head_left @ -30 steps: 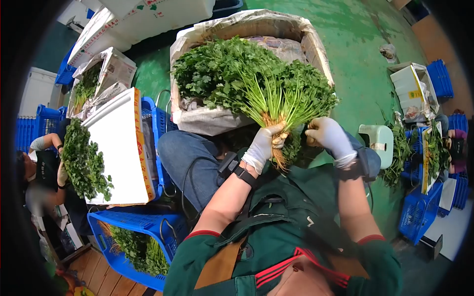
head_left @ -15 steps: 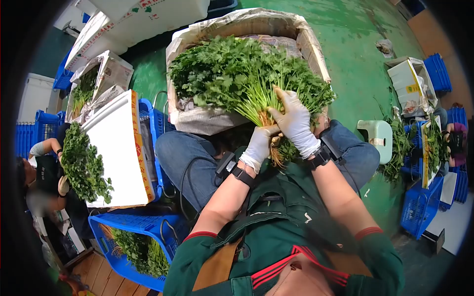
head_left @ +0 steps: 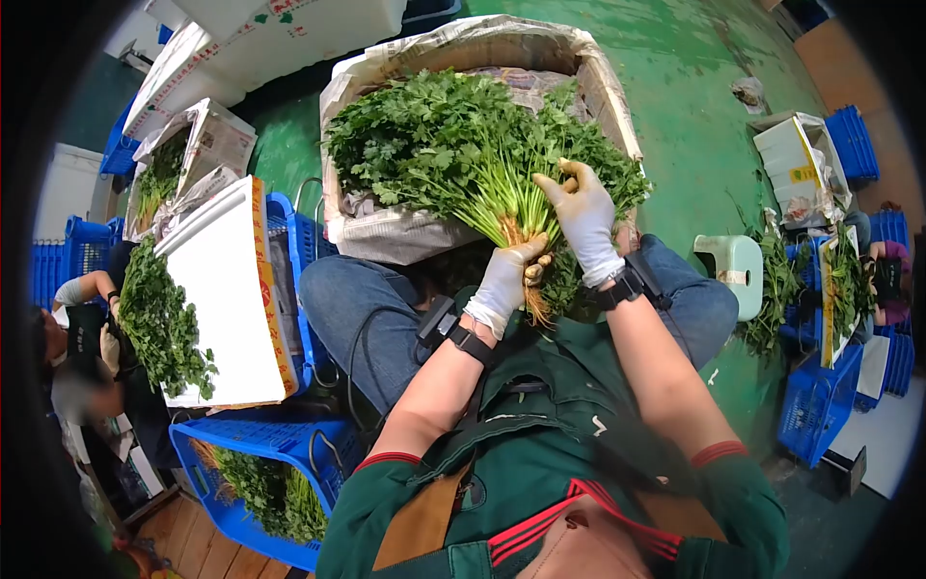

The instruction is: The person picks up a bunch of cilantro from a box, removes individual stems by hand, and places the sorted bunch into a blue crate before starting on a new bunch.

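My gloved left hand (head_left: 508, 282) is closed around the root end of a bunch of leafy greens (head_left: 511, 198), which look like coriander. Pale stems fan out upward from the fist and brown roots (head_left: 538, 307) hang below it. To the right, my gloved right hand (head_left: 584, 217) is raised over the leaves, apart from the left. Its fingers are curled, with the thumb stretched toward the stems; anything between them is too small to make out. Under the bunch stands a newspaper-lined box (head_left: 386, 236) with more greens (head_left: 386, 135) in it.
To the left are a white foam lid (head_left: 217, 299) and a blue basket of greens (head_left: 207, 439). A co-worker's gloved hand (head_left: 109, 349) is near another bunch (head_left: 159, 314). On the right stand a pale green stool (head_left: 743, 275) and blue crates (head_left: 820, 400).
My right hand has moved up and away from my left hand, and its fingers have curled. My left hand keeps its grip on the bunch. The co-worker's gloved hand has shifted slightly.
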Available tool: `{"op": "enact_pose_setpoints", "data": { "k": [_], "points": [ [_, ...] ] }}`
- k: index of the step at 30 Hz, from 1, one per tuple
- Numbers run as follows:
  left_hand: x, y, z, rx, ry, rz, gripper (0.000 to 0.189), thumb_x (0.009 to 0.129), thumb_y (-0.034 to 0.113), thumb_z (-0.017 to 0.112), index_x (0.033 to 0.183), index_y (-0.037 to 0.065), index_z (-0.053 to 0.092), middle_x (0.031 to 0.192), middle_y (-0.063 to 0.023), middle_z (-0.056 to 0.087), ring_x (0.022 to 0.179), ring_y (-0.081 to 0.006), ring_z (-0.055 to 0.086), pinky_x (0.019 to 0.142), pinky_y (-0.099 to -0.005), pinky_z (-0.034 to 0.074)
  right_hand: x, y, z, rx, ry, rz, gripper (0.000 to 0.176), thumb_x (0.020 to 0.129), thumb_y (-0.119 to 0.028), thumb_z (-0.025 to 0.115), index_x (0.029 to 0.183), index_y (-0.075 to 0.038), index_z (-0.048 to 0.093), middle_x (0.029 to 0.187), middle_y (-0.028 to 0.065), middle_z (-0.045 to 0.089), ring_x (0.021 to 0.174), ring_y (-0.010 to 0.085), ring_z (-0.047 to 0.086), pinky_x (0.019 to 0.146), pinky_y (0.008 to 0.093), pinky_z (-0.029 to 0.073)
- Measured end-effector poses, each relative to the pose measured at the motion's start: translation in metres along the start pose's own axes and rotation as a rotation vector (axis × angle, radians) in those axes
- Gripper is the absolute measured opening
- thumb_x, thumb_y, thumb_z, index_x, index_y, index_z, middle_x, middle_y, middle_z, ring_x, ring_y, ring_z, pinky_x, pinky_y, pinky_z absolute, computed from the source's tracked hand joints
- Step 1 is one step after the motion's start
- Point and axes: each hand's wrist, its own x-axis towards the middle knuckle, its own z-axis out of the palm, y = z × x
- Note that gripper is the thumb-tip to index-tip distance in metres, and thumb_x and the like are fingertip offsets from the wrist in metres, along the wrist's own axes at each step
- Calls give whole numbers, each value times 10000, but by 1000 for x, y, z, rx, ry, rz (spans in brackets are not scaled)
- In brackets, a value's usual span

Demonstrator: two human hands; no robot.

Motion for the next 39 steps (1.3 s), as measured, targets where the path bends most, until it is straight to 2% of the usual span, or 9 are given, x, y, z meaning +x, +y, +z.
{"op": "enact_pose_setpoints", "data": {
  "k": [4, 11, 16, 24, 26, 30, 34, 36, 39],
  "points": [
    [-3, -2, 7, 76, 82, 47, 137, 891, 163, 583, 966, 49, 573, 708, -71, 574, 429, -63, 378, 396, -174, 312, 12, -8, 10, -363, 11, 69, 455, 726, -455, 704, 917, -50, 626, 824, 131, 663, 722, 301, 630, 674, 385, 480],
    [-6, 3, 8, 0, 66, 12, 132, 891, 165, 587, 950, 49, 569, 694, -77, 574, 410, -70, 371, 390, -176, 314, 2, 11, -7, 336, -37, 193, 192, 794, -138, 684, 830, 36, 610, 721, 50, 636, 675, 84, 554, 606, 230, 441],
    [-1, 3, 7, 27, 83, 25, 104, 880, 135, 574, 947, 55, 570, 707, -66, 585, 441, -86, 424, 398, -181, 332, -25, -12, -17, 948, -316, 114, 204, 877, -133, 591, 988, 36, 570, 901, 94, 657, 822, 140, 619, 786, 266, 488],
    [0, -3, 8, 245, 165, 140, 156, 922, 229, 472, 961, 98, 548, 780, -27, 599, 522, -111, 504, 418, -214, 364, -18, -3, -13, 739, -546, 144, 167, 852, -102, 615, 949, 31, 587, 809, 65, 646, 690, 106, 592, 635, 244, 491],
    [-2, -3, 8, 214, 173, 134, 157, 924, 247, 479, 932, 104, 543, 767, -21, 593, 531, -109, 514, 415, -209, 358, -13, -24, -22, 276, -691, 20, 147, 856, -93, 601, 939, 28, 589, 765, 67, 643, 657, 107, 597, 586, 241, 490],
    [-3, 4, 8, 152, 124, 132, 198, 923, 298, 499, 865, 111, 525, 719, -11, 579, 548, -93, 535, 404, -198, 343, -15, -22, -10, 811, -820, 358, 136, 877, -79, 561, 935, 45, 569, 718, 81, 618, 590, 125, 601, 475, 251, 490],
    [2, 17, -5, 175, -59, 31, 112, 870, 93, 577, 964, 31, 572, 745, -59, 603, 522, -100, 537, 409, -199, 345, -28, -17, -47, 1193, -751, 289, 228, 882, -141, 576, 995, 54, 541, 709, 57, 582, 596, 122, 565, 578, 251, 486],
    [-2, 21, -5, 131, -57, -22, 134, 864, 103, 601, 970, 27, 574, 735, -64, 595, 485, -67, 479, 401, -174, 314, -38, -4, -65, 1128, -785, 298, 249, 868, -191, 605, 951, 40, 565, 727, 72, 598, 589, 142, 566, 583, 253, 476],
    [2, 19, -2, -3, -56, -132, 110, 897, 130, 562, 922, 24, 561, 694, -47, 559, 447, -48, 403, 388, -170, 320, -43, 28, -68, -415, -876, -94, 325, 786, -267, 675, 940, 15, 625, 846, 145, 644, 755, 259, 622, 721, 353, 490]
  ]
}}
